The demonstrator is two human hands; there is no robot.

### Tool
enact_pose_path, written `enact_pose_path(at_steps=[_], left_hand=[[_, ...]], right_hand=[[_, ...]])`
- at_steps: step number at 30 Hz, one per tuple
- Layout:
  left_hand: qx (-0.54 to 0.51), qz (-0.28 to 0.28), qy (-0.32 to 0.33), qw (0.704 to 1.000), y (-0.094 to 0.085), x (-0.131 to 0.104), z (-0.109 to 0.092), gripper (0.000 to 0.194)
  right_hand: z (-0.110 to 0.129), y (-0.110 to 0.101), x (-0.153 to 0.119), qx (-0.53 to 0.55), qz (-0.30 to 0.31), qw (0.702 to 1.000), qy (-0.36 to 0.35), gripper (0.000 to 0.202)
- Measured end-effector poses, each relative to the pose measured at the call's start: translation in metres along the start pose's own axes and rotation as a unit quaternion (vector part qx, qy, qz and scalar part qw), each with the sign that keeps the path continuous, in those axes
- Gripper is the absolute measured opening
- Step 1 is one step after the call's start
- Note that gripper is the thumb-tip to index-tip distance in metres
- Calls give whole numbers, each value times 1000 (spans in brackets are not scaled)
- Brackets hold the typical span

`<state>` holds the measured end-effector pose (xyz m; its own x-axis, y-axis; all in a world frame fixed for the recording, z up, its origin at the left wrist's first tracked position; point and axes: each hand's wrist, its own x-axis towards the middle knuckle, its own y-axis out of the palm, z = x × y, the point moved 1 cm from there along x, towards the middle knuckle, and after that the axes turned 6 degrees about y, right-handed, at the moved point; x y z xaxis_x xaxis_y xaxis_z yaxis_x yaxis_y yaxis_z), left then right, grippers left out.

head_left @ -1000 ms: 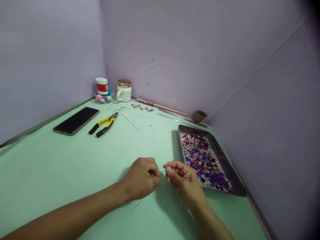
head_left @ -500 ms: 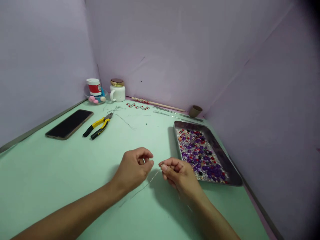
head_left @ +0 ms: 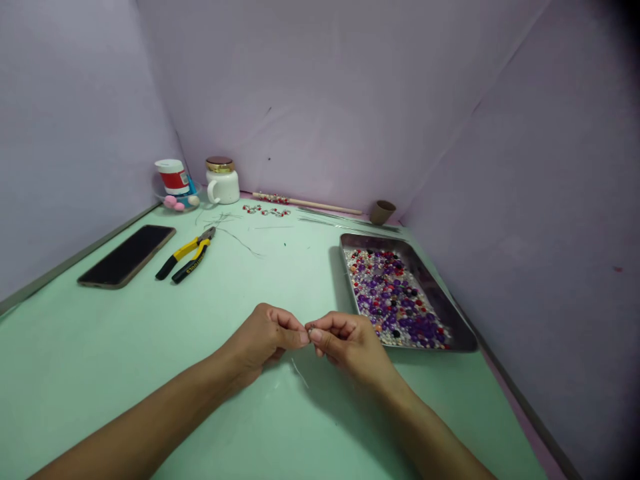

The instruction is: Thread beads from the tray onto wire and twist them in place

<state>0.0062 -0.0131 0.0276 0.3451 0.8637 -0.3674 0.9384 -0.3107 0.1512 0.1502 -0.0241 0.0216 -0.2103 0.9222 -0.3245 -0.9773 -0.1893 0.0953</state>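
Observation:
My left hand [head_left: 270, 337] and my right hand [head_left: 350, 343] meet over the front middle of the table, both with thumb and index finger pinched. Between the fingertips is a tiny piece [head_left: 311, 329], mostly covered, perhaps a bead or twisted wire end. A thin, shiny wire [head_left: 300, 373] shows just below the left fingers; the rest of it is hard to see. To the right of my right hand lies a metal tray [head_left: 463, 327], filled with purple, red, black and pearly beads [head_left: 395, 293].
Pliers [head_left: 186, 255] and a phone [head_left: 127, 257] lie at left. Behind are wire scraps [head_left: 220, 220], beaded wire pieces [head_left: 267, 211], a wooden stick [head_left: 320, 205], straight wires [head_left: 345, 223], a brown cup [head_left: 383, 212], a lidded white mug [head_left: 223, 185] and a red-white tub [head_left: 173, 179].
My left hand has closed the gap to my right hand, and its open fingers are now pinched at the right fingertips. The view has shifted slightly.

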Motion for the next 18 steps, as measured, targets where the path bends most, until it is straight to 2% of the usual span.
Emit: enact_pose_path(at_steps=[7,11,15,18], left_hand=[[-89,-20,-15,996,3,-2,4,13],[-142,-27,-46,988,1,3,7,18],[-152,-12,-51,987,2,3,9,19],[-126,-35,-41,990,4,2,11,20]], right_hand=[[6,3,-4,-27,-27,999,-37,13],[3,3,-3,-29,-35,998,-49,12],[-2,4,-2,-58,-52,995,-66,12],[-5,6,-3,-81,-72,991,-80,12]])
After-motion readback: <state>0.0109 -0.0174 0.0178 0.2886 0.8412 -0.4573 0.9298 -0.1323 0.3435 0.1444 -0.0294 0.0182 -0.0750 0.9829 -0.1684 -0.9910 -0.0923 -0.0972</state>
